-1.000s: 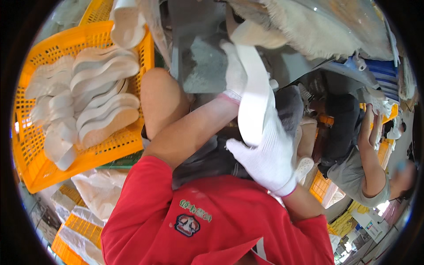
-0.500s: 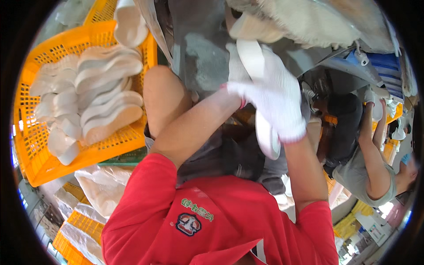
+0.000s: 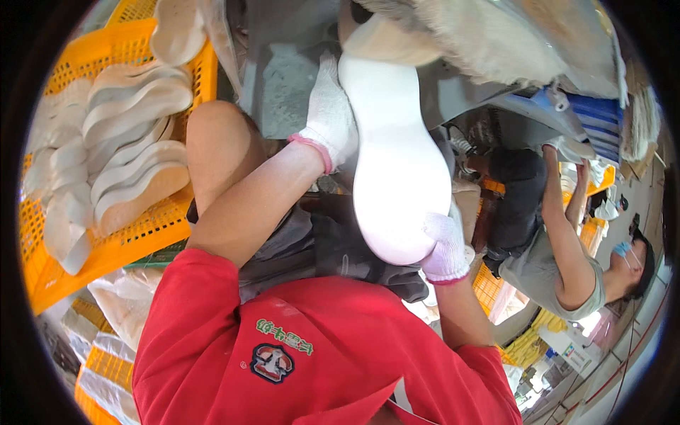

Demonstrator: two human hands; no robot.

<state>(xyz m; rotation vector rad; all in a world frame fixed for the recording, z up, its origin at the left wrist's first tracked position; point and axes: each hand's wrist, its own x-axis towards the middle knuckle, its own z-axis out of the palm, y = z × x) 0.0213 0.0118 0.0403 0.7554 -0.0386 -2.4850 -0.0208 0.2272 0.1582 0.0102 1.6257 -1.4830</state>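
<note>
A white shoe sole (image 3: 400,163) stretches lengthwise before me, its broad face turned up. My right hand (image 3: 446,248), in a white knit glove, grips its near end with the thumb on top; the other fingers are hidden underneath. Along its left edge, near the far end, my gloved left hand (image 3: 331,117) steadies the sole, fingers stretched upward and partly hidden behind it. The sole's far end meets a beige rounded, wheel-like part (image 3: 389,41); whether they touch I cannot tell.
An orange plastic crate (image 3: 134,244) on the left holds several rows of pale soles (image 3: 138,106). Fuzzy whitish material (image 3: 489,35) hangs over the grey machine surface (image 3: 283,85). To the right a masked co-worker (image 3: 559,276) sits with raised arms, near blue slats (image 3: 595,124).
The sole has turned from edge-on to broad face up. My hands, crossed close together before, have moved apart, the left to its left side and the right to the near end.
</note>
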